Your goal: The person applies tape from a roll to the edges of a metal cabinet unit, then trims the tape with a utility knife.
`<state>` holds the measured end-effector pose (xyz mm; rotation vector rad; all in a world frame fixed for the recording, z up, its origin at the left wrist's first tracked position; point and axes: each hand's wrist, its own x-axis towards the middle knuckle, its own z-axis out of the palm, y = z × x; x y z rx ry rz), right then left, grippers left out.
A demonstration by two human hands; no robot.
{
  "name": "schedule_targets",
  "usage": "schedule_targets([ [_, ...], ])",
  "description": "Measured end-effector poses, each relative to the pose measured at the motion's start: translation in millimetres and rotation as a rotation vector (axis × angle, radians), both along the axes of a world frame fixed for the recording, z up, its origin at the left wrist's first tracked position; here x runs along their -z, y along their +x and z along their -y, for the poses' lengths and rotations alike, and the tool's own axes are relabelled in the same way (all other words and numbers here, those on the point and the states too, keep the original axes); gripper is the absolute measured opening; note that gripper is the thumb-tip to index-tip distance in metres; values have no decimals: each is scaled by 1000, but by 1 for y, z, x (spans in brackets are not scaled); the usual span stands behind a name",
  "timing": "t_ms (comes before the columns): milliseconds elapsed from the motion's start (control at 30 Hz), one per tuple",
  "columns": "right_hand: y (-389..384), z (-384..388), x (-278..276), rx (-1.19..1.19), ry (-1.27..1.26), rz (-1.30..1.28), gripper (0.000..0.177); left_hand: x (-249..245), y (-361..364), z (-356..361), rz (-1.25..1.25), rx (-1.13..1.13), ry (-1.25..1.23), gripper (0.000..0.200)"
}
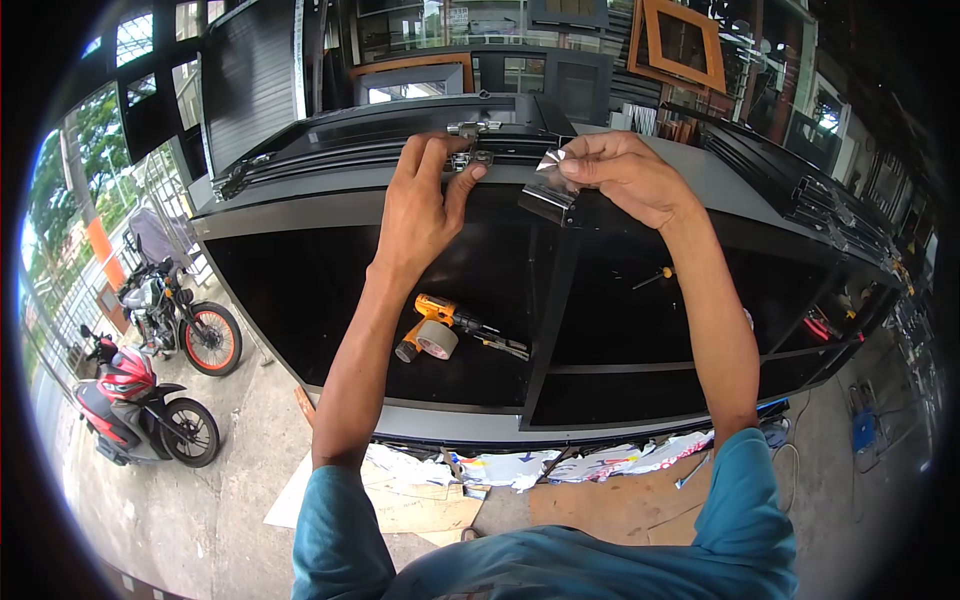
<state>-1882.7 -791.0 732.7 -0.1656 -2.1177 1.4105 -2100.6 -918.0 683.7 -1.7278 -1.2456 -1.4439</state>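
Observation:
My left hand (425,205) is at a metal hinge fitting (472,158) on the dark frame profiles, its thumb and fingers closed around the fitting's left side. My right hand (625,175) pinches a small shiny piece (551,163) between thumb and fingers. Just below that piece is a short dark profile end (547,203) with a bright edge. Another hinge part (473,128) lies a little above my left fingers. The fingertips of both hands are partly hidden by what they touch.
A yellow drill (437,309) and a tape roll (436,340) lie on the black panel (300,300). Farther right is a yellow-handled screwdriver (656,278). More dark profiles (800,200) extend rightward. Two motorcycles stand at left; cardboard (610,510) covers the floor nearby.

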Motion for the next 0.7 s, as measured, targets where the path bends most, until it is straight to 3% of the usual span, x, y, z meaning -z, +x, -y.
schedule_targets([
  [67,-1,4,-6,10,68,91,23,2,1,-1,1,10,-9,31],
  [133,-2,13,-16,49,131,156,24,9,5,0,-20,-64,276,34],
  [233,-10,24,-23,130,306,244,26,44,7,14,53,2,246,36],
  [367,-18,38,-20,225,488,267,28,55,4,19,23,-84,150,49],
  [433,-21,44,-15,256,549,227,26,50,17,27,92,-102,97,51],
  [500,-24,50,-13,287,609,177,24,46,39,35,573,71,-175,45],
  [667,-26,58,-12,383,680,160,21,63,38,17,714,204,-56,35],
  [700,-25,58,-11,389,688,158,21,66,30,15,579,116,45,28],
])
